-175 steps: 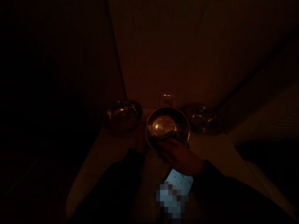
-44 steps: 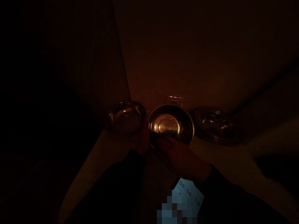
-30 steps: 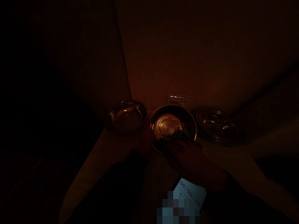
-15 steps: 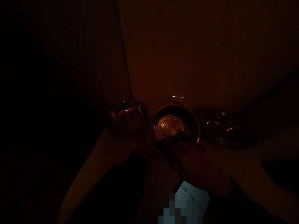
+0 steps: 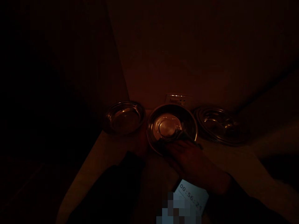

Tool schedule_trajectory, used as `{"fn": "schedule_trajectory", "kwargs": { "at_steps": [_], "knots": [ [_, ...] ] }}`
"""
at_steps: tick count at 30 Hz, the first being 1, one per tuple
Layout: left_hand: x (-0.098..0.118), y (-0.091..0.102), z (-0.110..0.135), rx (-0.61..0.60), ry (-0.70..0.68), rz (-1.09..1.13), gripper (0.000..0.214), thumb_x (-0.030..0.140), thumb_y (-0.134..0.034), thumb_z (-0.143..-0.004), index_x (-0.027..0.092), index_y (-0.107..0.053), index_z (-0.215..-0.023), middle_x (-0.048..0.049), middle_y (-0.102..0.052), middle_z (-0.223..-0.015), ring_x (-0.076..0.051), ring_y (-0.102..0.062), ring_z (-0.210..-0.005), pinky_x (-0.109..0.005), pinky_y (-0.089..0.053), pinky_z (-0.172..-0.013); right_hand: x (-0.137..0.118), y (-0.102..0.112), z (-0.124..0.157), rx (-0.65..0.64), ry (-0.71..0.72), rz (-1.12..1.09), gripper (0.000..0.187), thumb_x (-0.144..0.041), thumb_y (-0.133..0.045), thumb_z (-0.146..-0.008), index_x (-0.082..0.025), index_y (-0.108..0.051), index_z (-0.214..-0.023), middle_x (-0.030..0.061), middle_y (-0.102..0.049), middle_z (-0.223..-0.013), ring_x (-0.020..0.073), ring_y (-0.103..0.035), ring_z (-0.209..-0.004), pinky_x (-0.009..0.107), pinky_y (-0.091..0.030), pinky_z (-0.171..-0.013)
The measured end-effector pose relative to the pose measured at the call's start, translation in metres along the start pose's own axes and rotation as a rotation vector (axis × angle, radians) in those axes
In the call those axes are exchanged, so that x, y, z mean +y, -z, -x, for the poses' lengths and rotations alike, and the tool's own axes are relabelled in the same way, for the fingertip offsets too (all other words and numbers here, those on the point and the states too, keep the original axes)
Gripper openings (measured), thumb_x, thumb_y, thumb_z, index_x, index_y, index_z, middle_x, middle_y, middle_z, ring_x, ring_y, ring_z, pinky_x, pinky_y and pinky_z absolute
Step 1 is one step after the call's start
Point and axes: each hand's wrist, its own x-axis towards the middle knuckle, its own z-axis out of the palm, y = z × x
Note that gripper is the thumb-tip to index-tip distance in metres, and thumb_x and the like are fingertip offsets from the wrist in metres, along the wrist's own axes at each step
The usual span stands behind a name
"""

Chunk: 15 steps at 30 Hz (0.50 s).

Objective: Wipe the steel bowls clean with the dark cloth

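A round metal bowl (image 5: pixel 168 127) stands in the middle of the table, its inside catching a dim reddish light. My right hand (image 5: pixel 184 154) reaches over its near rim, closed on a dark cloth (image 5: pixel 184 136) that lies against the bowl's inner wall. At the bowl's left side is my left hand (image 5: pixel 142 142), very dim below a dark sleeve. Its fingers are lost in the darkness, so I cannot make out whether they grip the rim.
A shallow metal dish (image 5: pixel 125 119) stands at the table's left edge. Stacked metal dishes (image 5: pixel 221 126) sit on the right. Behind the bowl, a socket plate (image 5: pixel 178 99) is on the wall. A lit phone (image 5: pixel 193 194) showing a timer lies near me on the pale table (image 5: pixel 93 174).
The view has shifted slightly, moving everything a little left in the picture. The timer has counted on. My right hand stays at the bowl with the cloth.
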Motion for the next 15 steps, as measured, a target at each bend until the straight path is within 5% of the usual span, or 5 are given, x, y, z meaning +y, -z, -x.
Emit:
{"fn": "schedule_trajectory", "kwargs": {
  "at_steps": [8, 15],
  "knots": [
    [0.01, -0.007, 0.007, 0.019, -0.09, -0.153, 0.038, 0.046, -0.045, -0.091, 0.018, -0.069, -0.102, -0.0027, -0.073, -0.1, -0.021, -0.063, -0.105, -0.036, -0.043, -0.103, 0.001, 0.0, 0.001, 0.005, 0.005, -0.015, 0.033, -0.03, -0.044, -0.098, -0.018, -0.059, -0.125, 0.0099, -0.067, -0.12, 0.0264, -0.059, -0.109, 0.047, -0.045, -0.095],
    [-0.002, 0.005, 0.003, 0.0, -0.16, -0.202, 0.037, 0.046, -0.045, -0.092, 0.021, -0.066, -0.109, -0.0016, -0.07, -0.114, -0.021, -0.06, -0.113, -0.036, -0.04, -0.107, 0.001, -0.001, 0.0, 0.019, 0.008, -0.024, 0.032, -0.029, -0.046, -0.098, -0.017, -0.06, -0.123, 0.0105, -0.068, -0.117, 0.0264, -0.06, -0.105, 0.047, -0.046, -0.094]
  ]
}}
